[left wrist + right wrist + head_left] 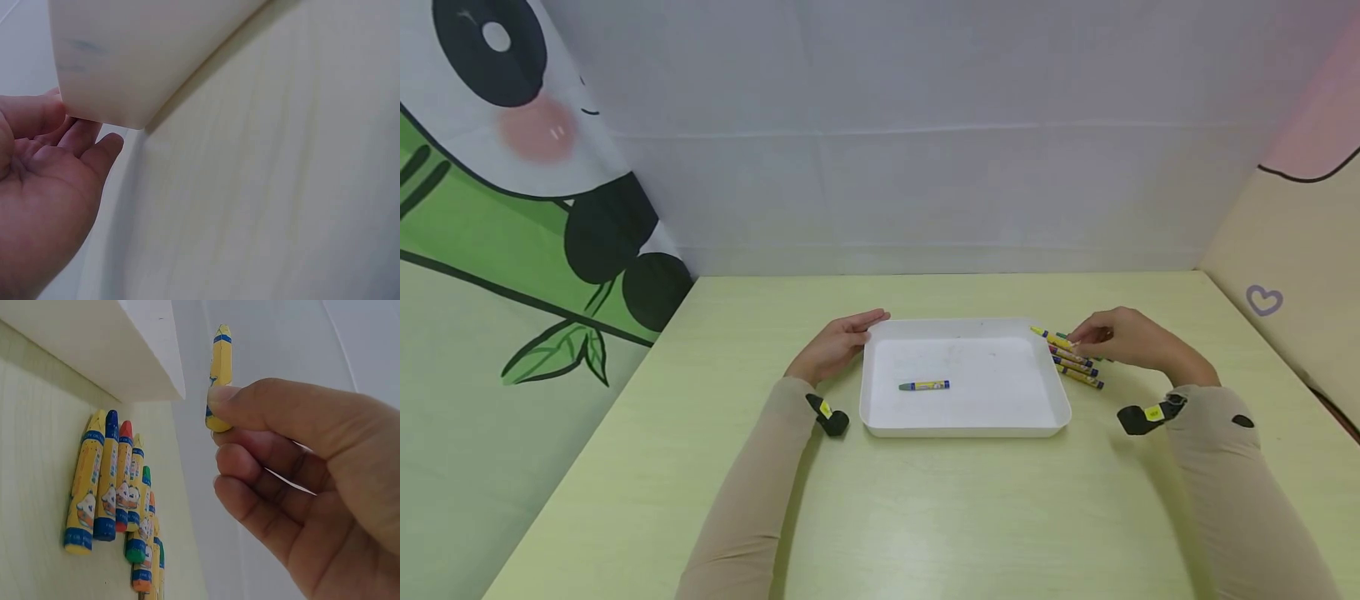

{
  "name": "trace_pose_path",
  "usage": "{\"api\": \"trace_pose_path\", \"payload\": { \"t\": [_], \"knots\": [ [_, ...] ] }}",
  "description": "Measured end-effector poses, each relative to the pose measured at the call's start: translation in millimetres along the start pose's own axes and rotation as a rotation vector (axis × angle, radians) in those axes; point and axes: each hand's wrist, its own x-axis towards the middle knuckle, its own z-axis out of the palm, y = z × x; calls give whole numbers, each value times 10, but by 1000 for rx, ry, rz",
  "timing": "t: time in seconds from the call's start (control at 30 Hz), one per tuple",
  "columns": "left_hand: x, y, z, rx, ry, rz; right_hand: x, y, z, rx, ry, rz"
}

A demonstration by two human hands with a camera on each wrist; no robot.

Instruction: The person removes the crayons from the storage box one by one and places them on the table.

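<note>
One yellow crayon point(219, 375) pinched in right hand point(300, 481): we judge it light, brittle, probably waxy-slick; grip mid-wrapper. Left hand point(44, 187) open beside tray point(880, 417).

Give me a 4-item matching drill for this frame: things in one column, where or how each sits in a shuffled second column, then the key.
Things
1. left hand
2. right hand
3. lone crayon
4. crayon row

States
A. lies inside the white tray
B. pinches a yellow crayon
C. lies on the table beside the tray's right edge
D. fingers straight, against the tray's left rim

Pairs: 1-D, 2-B, 3-A, 4-C
</note>
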Motion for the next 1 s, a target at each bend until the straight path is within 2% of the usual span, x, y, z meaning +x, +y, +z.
{"api": "trace_pose_path", "payload": {
  "t": [0.37, 1.0],
  "knots": [
    [-30, -2, -5, -9, -3, -7, -179, 169, 14, -46, 53, 31],
    [-78, -6, -31, -7, -23, -2, -415, 438, 118, -76, 71, 84]
  ]
}}
